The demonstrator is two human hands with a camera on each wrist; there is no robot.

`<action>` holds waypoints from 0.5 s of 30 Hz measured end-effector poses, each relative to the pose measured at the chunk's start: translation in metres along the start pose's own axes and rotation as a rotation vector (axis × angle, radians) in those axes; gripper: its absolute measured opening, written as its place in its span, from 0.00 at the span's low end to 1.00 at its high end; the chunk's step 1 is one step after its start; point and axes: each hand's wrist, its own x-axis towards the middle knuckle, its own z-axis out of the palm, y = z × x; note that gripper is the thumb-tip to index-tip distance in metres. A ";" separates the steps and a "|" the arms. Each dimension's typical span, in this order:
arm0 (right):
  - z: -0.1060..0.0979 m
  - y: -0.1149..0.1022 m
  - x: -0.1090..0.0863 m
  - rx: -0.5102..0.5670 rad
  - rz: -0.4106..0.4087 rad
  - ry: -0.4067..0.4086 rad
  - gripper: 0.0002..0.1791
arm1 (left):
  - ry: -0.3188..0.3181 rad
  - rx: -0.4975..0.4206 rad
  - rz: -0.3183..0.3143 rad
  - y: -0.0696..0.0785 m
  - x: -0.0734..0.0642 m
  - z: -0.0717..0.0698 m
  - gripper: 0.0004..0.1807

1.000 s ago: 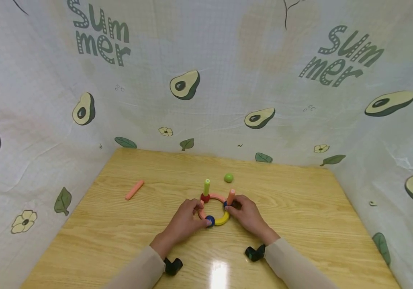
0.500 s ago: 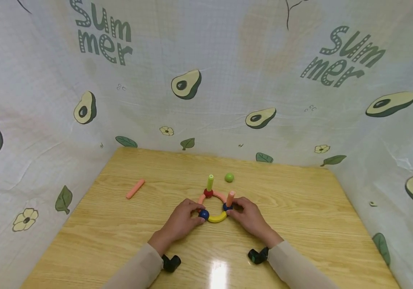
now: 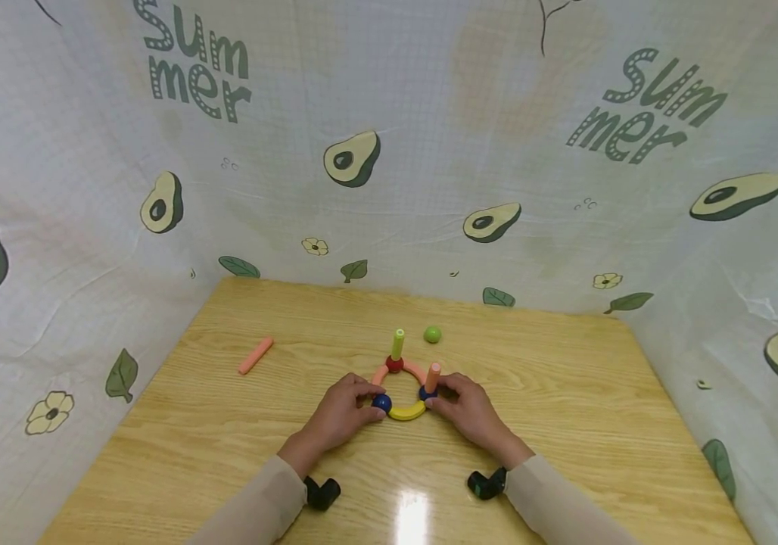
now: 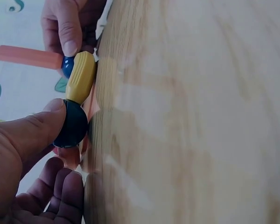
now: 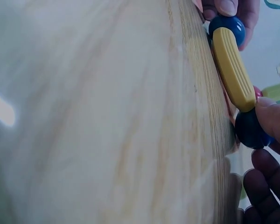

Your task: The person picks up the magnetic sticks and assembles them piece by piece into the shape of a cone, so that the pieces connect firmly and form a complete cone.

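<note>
A ring of curved toy rods joined by balls lies on the table: a yellow curved rod (image 3: 407, 412) at the front, salmon curved rods (image 3: 415, 371) behind. At its left front corner is a blue ball (image 3: 381, 403), pinched between thumb and fingers of my left hand (image 3: 344, 412). My right hand (image 3: 464, 405) pinches the other blue ball (image 5: 252, 130), from which a straight salmon rod (image 3: 433, 378) stands up. The red ball (image 3: 394, 364) at the back carries an upright light green rod (image 3: 398, 344). In the left wrist view, the left thumb presses the dark blue ball (image 4: 72, 123).
A loose salmon rod (image 3: 256, 356) lies on the wooden table (image 3: 552, 378) to the left. Behind the ring sits a green ball (image 3: 433, 334). Printed cloth (image 3: 416, 174) hangs around the table's back and sides.
The ring has turned slightly: its left blue ball moved left and back, the red ball right and back. The left fingers shifted from the salmon curved rod onto that blue ball.
</note>
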 end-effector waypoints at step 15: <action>0.001 0.001 0.000 0.017 0.008 0.003 0.14 | -0.014 -0.033 -0.011 -0.001 -0.001 -0.003 0.23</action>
